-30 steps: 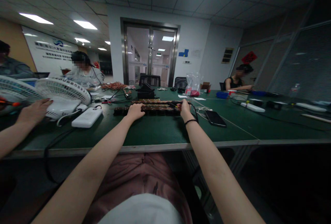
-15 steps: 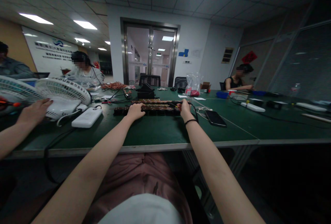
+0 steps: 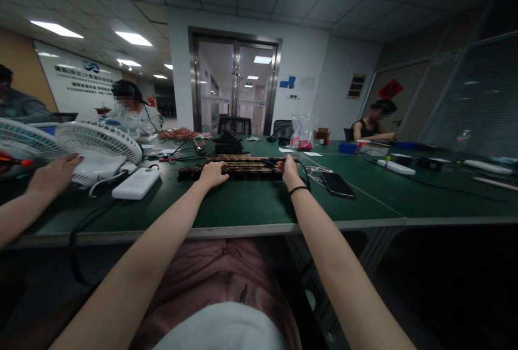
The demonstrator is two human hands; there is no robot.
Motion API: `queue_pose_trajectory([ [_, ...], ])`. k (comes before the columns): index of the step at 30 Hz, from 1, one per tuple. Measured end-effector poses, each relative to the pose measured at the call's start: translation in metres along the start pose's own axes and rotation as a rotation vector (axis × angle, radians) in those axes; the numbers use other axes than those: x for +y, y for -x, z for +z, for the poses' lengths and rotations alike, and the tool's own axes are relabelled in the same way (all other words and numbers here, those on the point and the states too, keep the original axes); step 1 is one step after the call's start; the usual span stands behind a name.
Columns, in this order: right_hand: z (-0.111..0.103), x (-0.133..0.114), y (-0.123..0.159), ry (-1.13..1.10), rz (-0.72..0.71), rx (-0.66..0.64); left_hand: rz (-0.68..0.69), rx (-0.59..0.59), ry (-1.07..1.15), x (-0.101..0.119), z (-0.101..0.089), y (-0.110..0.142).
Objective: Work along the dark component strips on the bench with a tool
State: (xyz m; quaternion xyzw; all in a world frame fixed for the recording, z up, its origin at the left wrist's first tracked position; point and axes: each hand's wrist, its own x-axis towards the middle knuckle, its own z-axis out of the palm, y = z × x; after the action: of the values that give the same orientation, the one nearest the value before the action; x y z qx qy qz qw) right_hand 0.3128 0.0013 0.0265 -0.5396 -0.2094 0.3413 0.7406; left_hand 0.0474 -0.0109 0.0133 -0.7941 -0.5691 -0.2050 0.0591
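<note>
Has a row of dark and gold strips (image 3: 246, 167) laid left to right on the green tabletop (image 3: 251, 201), in the middle, short of the near edge. Rests the left hand (image 3: 212, 174) on the left part of the row, with fingers bent over it; cannot tell whether clamped. Grips a black cabled tool (image 3: 274, 163) in the right hand (image 3: 288, 169) at the row's right end, tip toward the left. Holds these two hands apart from each other. Shows a white cable (image 3: 318, 172) and a black phone (image 3: 337, 184) near, to the right. Has a black object (image 3: 227, 146) just beyond the strips and a clear plastic bag (image 3: 302, 129) farther right on the far side. Shows a white box-shaped device (image 3: 137, 183) to the left, then a white fan (image 3: 99, 145) with a co-worker's hand (image 3: 52, 176) against it. Includes a seated person (image 3: 374, 124) at far right.
</note>
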Motion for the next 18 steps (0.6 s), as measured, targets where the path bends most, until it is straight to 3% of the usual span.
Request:
queue_pose_trajectory([
  [18, -0.0014, -0.0014, -0.001, 0.027, 0.032, -0.014, 0.009, -0.019, 0.022, -0.001, -0.0013, 0.0011],
])
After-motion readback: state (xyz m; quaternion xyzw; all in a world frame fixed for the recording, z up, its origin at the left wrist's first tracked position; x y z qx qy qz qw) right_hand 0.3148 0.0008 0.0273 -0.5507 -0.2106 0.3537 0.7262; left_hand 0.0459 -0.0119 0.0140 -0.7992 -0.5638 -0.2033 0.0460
